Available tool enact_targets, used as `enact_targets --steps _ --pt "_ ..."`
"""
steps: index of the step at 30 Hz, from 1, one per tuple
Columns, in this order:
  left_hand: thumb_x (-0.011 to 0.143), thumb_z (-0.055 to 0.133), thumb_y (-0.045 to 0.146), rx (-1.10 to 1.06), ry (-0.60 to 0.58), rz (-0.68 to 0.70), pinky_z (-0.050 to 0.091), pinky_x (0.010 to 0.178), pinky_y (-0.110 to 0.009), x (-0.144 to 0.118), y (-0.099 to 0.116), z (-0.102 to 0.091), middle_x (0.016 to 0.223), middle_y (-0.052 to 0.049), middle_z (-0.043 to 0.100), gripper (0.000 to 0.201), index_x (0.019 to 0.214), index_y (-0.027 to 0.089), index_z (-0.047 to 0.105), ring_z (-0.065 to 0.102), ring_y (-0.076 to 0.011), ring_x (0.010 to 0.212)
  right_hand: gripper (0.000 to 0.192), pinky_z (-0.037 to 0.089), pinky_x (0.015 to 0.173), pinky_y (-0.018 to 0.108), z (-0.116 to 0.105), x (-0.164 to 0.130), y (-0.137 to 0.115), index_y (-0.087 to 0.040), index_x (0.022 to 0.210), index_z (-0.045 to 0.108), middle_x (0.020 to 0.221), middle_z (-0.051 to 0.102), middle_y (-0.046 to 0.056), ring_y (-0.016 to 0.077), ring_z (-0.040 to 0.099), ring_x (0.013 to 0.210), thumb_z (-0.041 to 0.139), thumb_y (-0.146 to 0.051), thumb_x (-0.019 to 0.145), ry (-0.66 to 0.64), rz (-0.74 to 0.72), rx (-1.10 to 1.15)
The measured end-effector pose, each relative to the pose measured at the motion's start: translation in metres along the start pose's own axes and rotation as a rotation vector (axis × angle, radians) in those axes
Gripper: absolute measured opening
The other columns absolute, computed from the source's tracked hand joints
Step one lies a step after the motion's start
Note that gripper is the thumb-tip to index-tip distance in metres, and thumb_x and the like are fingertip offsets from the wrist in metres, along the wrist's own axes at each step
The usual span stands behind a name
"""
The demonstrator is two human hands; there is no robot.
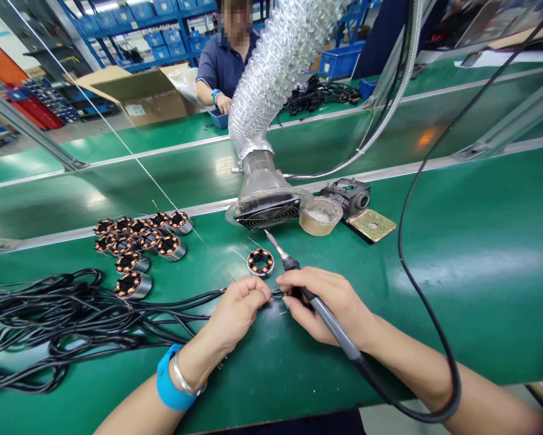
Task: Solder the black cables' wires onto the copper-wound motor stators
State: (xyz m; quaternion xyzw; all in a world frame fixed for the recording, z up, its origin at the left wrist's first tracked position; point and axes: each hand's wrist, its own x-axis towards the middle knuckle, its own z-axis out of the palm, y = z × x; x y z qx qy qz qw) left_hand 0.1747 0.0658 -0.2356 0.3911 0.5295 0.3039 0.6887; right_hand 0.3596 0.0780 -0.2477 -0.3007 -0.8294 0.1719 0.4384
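My left hand (239, 311) pinches the end of a black cable (181, 300) on the green bench, fingertips meeting my right hand. My right hand (330, 305) holds a soldering iron (319, 308) like a pen, its metal tip (271, 238) pointing up and away beside a single copper-wound stator (260, 261). The right fingertips also touch the cable end between the two hands. A blue wristband and a metal bangle sit on my left wrist.
Several more stators (138, 244) cluster at left, above a tangle of black cables (49, 320). A fume extractor hose with fan mouth (265, 208), a tape roll (320, 215) and an iron stand (351, 196) lie behind. A co-worker (224, 63) sits across the conveyor.
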Motion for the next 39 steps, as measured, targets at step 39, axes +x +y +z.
enact_targets --steps 39 --pt "0.08 0.051 0.037 0.089 0.134 0.08 0.011 0.044 -0.023 -0.003 -0.018 0.009 0.049 0.011 0.021 0.02 0.071 0.019 0.051 0.013 -0.0066 0.042 0.013 0.044 0.053 0.025 -0.036 -0.012 -0.005 -0.02 0.089 0.068 0.072 0.064 0.001 0.0129 0.055 0.058 0.057 -0.024 0.083 0.216 0.304 0.34"
